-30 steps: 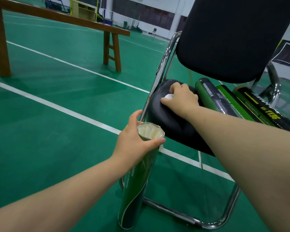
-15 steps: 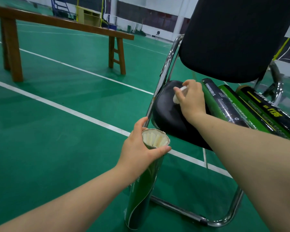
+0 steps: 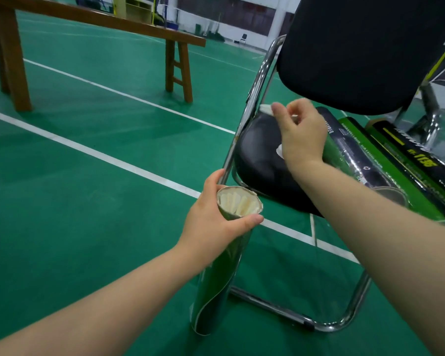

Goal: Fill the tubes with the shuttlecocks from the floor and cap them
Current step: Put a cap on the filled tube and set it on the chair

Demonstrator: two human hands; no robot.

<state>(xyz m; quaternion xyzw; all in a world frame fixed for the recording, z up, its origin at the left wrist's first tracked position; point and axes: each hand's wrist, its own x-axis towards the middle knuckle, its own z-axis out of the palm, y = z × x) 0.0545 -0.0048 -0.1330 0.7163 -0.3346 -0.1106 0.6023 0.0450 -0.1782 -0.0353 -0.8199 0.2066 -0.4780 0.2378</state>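
Raised off the chair seat (image 3: pixel 260 165) since a second ago, the right hand (image 3: pixel 302 137) now hangs above the cushion instead of lying flat on it. The white cap (image 3: pixel 266 109) it covered then is up in the air with it.

Nearest, the left hand (image 3: pixel 208 227) has kept its place: thumb in front, fingers behind, wrapped round the top of the green tube (image 3: pixel 216 291) just under the open rim. That tube stands a little tilted, its lower end down at the green floor (image 3: pixel 88 201) beside the chair's chrome frame (image 3: pixel 344 321). White shuttlecocks (image 3: pixel 238 204) fill it nearly to the mouth, feathers upward, and it has no cap on.

Beyond and to the right, the right hand pinches the cap between thumb and fingertips. The cap juts out past the index finger, well apart from the tube's mouth. A second white bit shows under the heel of that hand against the seat; what it is cannot be told.

Further tubes (image 3: pixel 350 160) lie side by side on the seat behind the hand. One black one (image 3: pixel 419 155) bears "1136" in yellow; the print on the others is too blurred to read. Behind rises the black backrest (image 3: pixel 357 47), and far off across the white court lines stands a wooden bench (image 3: pixel 100 19).
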